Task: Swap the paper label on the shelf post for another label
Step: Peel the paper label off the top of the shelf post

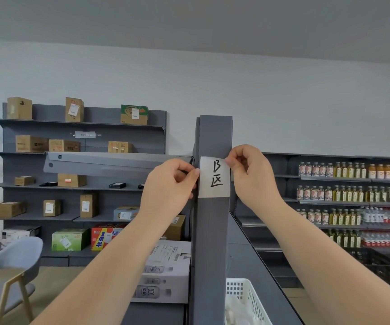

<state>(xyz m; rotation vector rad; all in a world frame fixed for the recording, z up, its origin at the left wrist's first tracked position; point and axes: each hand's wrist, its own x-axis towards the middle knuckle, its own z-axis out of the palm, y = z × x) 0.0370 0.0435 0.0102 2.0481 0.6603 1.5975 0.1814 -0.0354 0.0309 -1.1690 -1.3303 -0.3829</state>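
Observation:
A white paper label [214,177] with black handwriting lies flat on the front of the upright grey shelf post [212,231], a little below its top. My left hand [169,186] pinches the label's left edge between thumb and forefinger. My right hand [251,171] pinches its upper right corner. Both forearms reach up from the bottom of the view.
A grey shelf [109,163] juts left from the post. A white plastic basket [248,299] and a white carton [163,273] sit low beside the post. Shelves with cardboard boxes [72,144] stand at left, bottles [353,171] at right. A grey chair [9,266] stands lower left.

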